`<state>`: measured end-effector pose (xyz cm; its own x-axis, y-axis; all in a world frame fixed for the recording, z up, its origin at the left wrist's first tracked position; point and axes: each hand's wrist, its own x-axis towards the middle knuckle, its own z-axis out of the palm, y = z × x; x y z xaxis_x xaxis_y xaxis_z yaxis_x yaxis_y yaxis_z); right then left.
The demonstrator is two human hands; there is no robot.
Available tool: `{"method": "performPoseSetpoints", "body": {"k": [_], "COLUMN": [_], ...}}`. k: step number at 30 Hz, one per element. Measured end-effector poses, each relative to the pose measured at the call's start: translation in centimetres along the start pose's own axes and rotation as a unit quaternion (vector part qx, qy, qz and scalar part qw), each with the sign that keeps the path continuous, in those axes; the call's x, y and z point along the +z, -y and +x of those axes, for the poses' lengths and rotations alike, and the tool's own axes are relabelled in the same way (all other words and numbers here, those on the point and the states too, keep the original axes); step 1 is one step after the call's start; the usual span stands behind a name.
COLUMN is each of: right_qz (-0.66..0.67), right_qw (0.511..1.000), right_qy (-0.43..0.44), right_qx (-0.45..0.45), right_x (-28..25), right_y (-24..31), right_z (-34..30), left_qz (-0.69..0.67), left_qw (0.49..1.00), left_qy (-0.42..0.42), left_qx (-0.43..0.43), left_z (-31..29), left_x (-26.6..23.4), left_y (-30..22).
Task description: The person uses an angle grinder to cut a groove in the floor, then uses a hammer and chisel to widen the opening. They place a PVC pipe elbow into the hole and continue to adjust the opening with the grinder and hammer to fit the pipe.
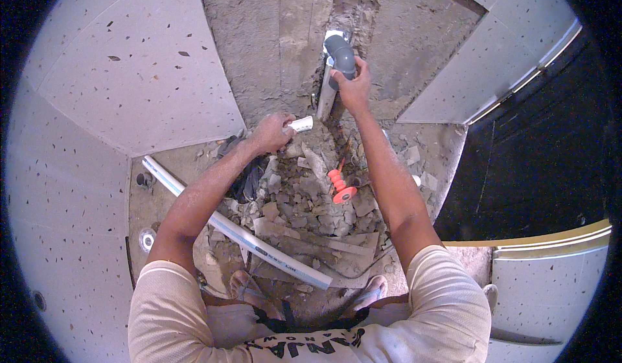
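— Nearest the lens, what shows?

— Pale sleeves and two bare forearms rising from the lower edge, above a pair of sandalled feet on broken ground. Between the arms a long white pipe [236, 232] lies slantwise across the rubble [304, 214], running from the left tiled wall down toward the feet.

— And the left hand?

— Left hand [272, 132] is raised over the rubble, its fingers clamped on a short white pipe piece [301, 124], a stubby cylinder whose open end points right.

— What does the right hand hold?

— Right hand [353, 88] reaches farther up, fingers closed around the lower part of a grey elbow fitting [340, 53]. It is a smooth, curved bend of dull grey plastic, sitting on top of a pale upright pipe [326, 97] that stands in a rough channel cut in the bare cement wall [259, 39]. The white piece is near the upright pipe but apart from it.

— Anything else around?

— An orange-handled tool [341, 187] lies among the chunks of rubble, between the two forearms. Speckled light tiles [129, 71] cover the walls left and right of the bare strip.
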<state>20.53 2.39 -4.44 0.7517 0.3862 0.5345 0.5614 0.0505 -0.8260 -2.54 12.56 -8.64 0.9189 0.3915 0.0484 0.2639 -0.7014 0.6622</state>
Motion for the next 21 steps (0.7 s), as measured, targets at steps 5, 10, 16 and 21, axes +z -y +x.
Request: {"method": "performPoseSetpoints", "body": {"k": [5, 10, 16, 21], "right_qz": [-0.001, -0.032, 0.018, -0.004], "right_qw": [1.0, 0.999, 1.0, 1.0], "right_qy": [0.009, 0.009, 0.018, 0.011], "right_qx": [0.014, -0.012, -0.002, 0.003], "right_x": [0.0, -0.2, 0.2, 0.1], "right_y": [1.0, 0.7, -1.0, -0.3], "right_z": [-0.3, -0.1, 0.2, -0.2], "left_qz": [0.024, 0.028, 0.032, 0.037], "left_qw": [0.999, 1.0, 0.999, 0.999], "left_qy": [-0.012, -0.003, -0.01, -0.004], "left_qx": [0.023, 0.004, 0.019, 0.018], "left_z": [-0.5, -0.5, -0.1, -0.5], "left_x": [-0.4, -0.4, 0.3, -0.1], "left_y": [0.2, 0.3, 1.2, 0.5]}}
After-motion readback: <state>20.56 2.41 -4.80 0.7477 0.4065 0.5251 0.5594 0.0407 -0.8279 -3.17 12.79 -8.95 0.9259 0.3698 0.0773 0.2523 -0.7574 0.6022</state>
